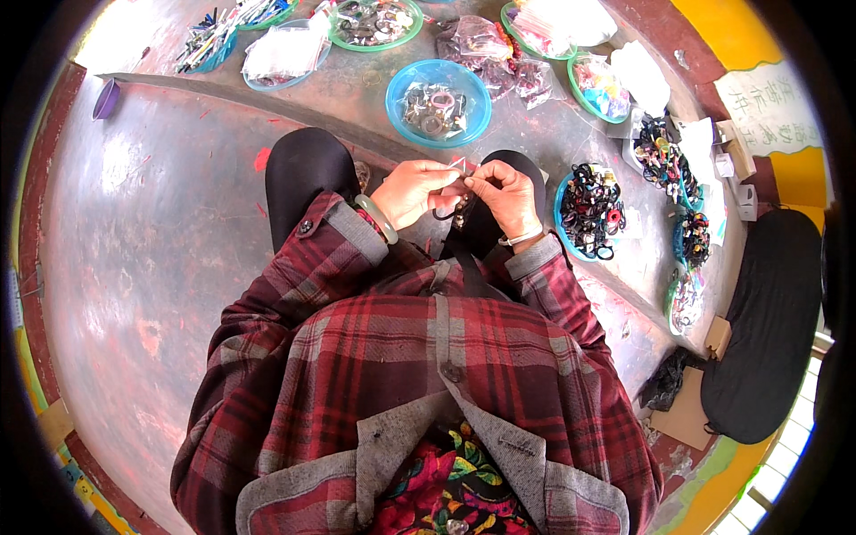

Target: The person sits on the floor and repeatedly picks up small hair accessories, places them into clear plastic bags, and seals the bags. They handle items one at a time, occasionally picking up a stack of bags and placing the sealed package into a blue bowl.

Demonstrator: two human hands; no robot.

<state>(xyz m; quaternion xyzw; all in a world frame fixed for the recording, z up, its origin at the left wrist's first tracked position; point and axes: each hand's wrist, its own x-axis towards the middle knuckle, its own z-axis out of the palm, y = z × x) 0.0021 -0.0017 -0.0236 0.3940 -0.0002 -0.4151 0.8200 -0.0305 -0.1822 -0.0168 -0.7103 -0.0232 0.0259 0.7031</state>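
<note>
My left hand (pixel 408 192), with a pale bangle at its wrist, is closed in a pinch between my knees. From its fingers hangs a black elastic hair tie (pixel 442 215), with small beads near it. A small bent white piece (pixel 458 164) sticks up at the fingertips. My right hand (pixel 510 198) meets it, thumb and forefinger pinched together; what lies between them is too small to make out. Just beyond my hands stands a blue basket (pixel 483 116) holding bagged hair ties. Right of my knee, another blue basket (pixel 561 210) is heaped with black hair ties.
Along the far side are a green basket (pixel 417 32) of small trinkets, plastic bags (pixel 477 49) and a basket of pens (pixel 207 55). More hair ties (pixel 664 156) and a long black cushion-like object (pixel 758 339) lie at the right. A purple bowl (pixel 106 100) stands far left.
</note>
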